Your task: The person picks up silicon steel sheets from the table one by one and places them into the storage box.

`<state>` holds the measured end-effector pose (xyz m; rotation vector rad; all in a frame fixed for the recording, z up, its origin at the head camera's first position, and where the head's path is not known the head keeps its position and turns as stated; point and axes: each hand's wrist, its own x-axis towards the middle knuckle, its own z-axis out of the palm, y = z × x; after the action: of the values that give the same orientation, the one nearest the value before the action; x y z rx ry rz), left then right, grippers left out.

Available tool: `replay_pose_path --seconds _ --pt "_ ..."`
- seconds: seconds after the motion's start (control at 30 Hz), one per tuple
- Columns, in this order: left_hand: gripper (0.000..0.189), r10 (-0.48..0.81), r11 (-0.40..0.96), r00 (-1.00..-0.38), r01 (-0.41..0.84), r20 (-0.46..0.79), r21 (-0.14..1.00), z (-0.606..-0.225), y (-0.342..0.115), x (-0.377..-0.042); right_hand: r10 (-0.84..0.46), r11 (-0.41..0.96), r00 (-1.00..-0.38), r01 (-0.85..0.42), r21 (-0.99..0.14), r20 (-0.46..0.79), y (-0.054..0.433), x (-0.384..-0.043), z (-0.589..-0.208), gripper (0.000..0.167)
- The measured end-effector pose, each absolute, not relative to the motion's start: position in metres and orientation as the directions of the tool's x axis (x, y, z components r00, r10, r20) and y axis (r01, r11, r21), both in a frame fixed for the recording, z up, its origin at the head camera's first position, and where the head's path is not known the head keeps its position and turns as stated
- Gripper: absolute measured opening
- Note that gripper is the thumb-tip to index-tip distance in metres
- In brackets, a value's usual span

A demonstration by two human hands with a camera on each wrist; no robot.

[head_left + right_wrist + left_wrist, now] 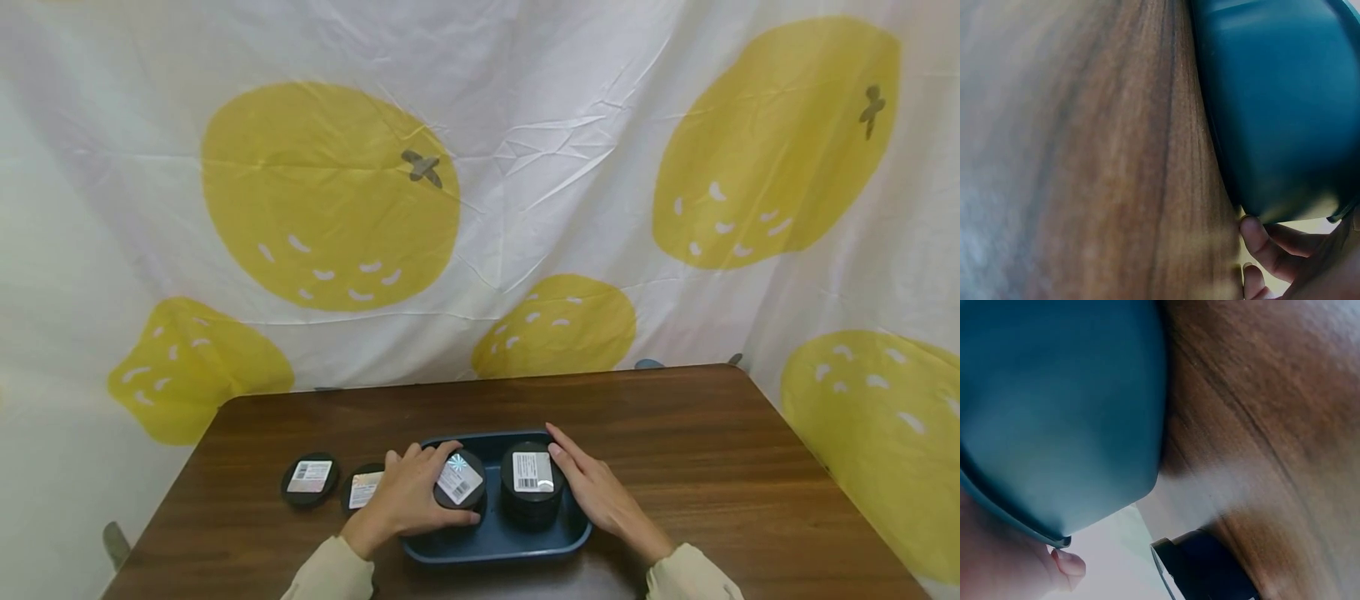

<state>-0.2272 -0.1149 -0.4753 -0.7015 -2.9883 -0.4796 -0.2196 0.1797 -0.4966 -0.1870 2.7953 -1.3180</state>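
My left hand (412,492) grips a black round container (460,478) with a white label and a shiny sticker on top, at the left side of the blue tray (495,550). Its thumb is on the near side and its fingers are on the far side. A stack of black round containers (532,472), the top one labelled with a barcode, stands in the tray's right half. My right hand (600,492) rests with fairly straight fingers along the tray's right end, thumb close beside the stack. Both wrist views show mostly the outer wall of the tray (1066,412).
Left of the tray, a labelled black container (310,479) lies on the brown wooden table (675,433). Another black container (365,487) is partly hidden behind my left hand. A white curtain (525,208) with yellow fruit prints hangs behind the table.
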Motion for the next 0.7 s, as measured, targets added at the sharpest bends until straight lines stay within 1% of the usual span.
replay_pose_path --seconds 0.27,0.7 --pt "0.104 0.431 0.872 -0.898 0.44 0.09 0.213 -0.4793 -0.1121 -0.2286 -0.13 0.633 -0.991 -0.091 -0.769 0.011 0.1797 -0.2198 -0.497 0.063" --pt "0.105 0.438 0.885 -0.895 0.446 0.08 0.137 -0.4811 -0.11 -0.2266 -0.128 0.634 -0.992 -0.089 -0.768 0.009 0.1797 -0.2202 -0.4967 0.063"
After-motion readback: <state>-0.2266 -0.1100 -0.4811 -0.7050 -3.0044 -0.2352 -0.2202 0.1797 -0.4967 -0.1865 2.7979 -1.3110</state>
